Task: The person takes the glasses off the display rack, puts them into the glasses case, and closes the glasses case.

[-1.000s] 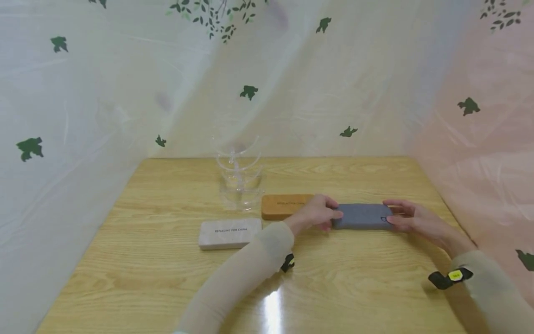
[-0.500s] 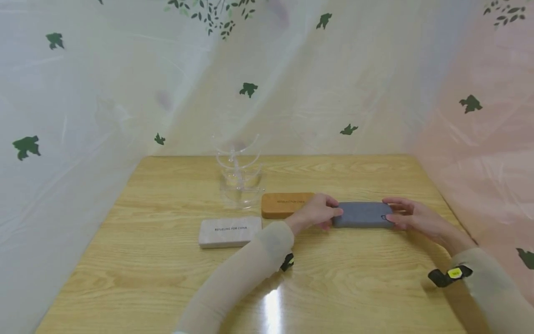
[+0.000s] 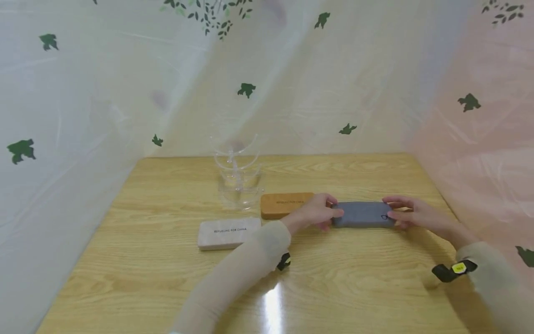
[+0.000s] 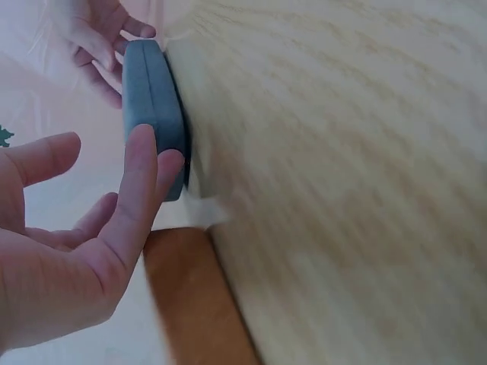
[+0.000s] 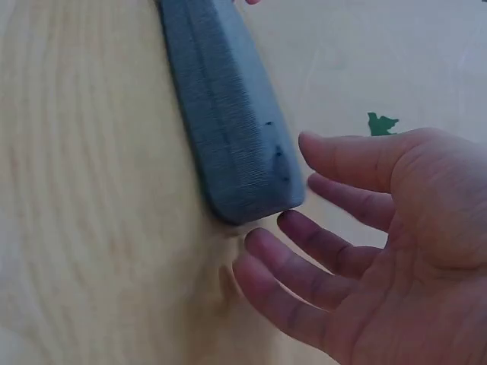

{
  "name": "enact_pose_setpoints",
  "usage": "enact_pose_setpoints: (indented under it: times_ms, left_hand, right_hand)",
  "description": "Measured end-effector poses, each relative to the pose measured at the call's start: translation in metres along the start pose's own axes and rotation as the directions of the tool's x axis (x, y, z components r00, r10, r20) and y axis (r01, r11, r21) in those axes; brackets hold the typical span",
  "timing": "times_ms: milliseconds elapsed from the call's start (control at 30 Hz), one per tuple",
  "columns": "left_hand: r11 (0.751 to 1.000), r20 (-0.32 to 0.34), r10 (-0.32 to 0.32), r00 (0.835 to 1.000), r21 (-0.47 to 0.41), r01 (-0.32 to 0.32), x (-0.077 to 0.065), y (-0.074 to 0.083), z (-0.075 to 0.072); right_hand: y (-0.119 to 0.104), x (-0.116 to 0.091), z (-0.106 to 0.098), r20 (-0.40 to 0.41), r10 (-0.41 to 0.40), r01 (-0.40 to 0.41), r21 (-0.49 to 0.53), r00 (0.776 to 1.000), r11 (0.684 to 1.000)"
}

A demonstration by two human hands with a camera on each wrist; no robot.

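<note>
A blue-grey glasses case (image 3: 363, 215) with a small glasses print lies flat on the wooden table, between both hands. At its left end is my left hand (image 3: 314, 211), fingers extended and loose. In the left wrist view, two fingertips of that hand overlap the near end of the case (image 4: 148, 91). My right hand (image 3: 419, 218) is at the other end, thumb toward the printed corner. The right wrist view shows its fingers (image 5: 297, 270) spread and slightly bent around the end of the case (image 5: 221, 114), not clasping it. An orange glasses case (image 3: 281, 205) sits just left, partly behind my left hand.
A light grey case (image 3: 225, 233) printed "REFUELING FOR CHINA" lies at the front left, partly covered by my left sleeve. Behind it stands a clear tiered glasses display stand (image 3: 238, 176). Patterned curtains (image 3: 288, 79) enclose the table (image 3: 167, 287) at the back and sides.
Both hands stay at the ends of the blue-grey case, which lies nearly where it was. The right forearm has shifted slightly to the right, and the head view has moved a little.
</note>
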State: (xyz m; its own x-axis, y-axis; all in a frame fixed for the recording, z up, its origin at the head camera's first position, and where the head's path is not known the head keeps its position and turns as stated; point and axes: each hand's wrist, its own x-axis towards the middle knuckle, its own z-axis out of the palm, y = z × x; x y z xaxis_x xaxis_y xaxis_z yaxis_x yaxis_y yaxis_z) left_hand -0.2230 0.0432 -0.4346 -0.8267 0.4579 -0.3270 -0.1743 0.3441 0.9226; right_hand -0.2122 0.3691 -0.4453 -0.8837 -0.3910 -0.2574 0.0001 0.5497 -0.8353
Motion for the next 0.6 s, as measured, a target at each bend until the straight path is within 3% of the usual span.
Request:
enact_pose_setpoints:
  times_ms: [67,133,200,300,400,467,600]
  left_hand:
    - [0.999,0.027,0.041,0.999,0.011,-0.041,-0.003,0.002,-0.005]
    - [0.988,0.031,0.125,0.992,0.086,-0.128,-0.007,0.006,-0.013]
    - [0.953,0.028,0.222,0.975,0.203,-0.223,-0.011,0.012,-0.023]
    - [0.840,0.024,0.353,0.935,0.432,-0.328,-0.018,0.023,-0.039]
    - [0.725,0.060,0.425,0.903,0.575,-0.379,-0.028,0.038,-0.057]
    - [0.671,0.066,0.454,0.888,0.631,-0.390,-0.035,0.049,-0.070]
    - [0.556,0.050,0.540,0.840,0.729,-0.400,-0.050,0.067,-0.100]
  right_hand:
    - [-0.006,0.000,-0.005,0.002,-0.003,0.003,-0.066,1.000,0.998]
    - [-0.016,0.000,-0.011,0.006,-0.016,0.017,-0.130,1.000,0.991]
    - [-0.028,0.002,-0.016,0.006,-0.035,0.035,-0.178,0.999,0.983]
    - [-0.049,0.004,-0.024,0.000,-0.055,0.053,-0.255,0.998,0.966]
    - [-0.071,0.006,-0.032,-0.018,-0.080,0.070,-0.328,0.997,0.942]
    - [-0.086,0.009,-0.036,-0.026,-0.120,0.102,-0.368,0.992,0.924]
    - [-0.116,0.018,-0.040,-0.058,-0.219,0.170,-0.454,0.974,0.875]
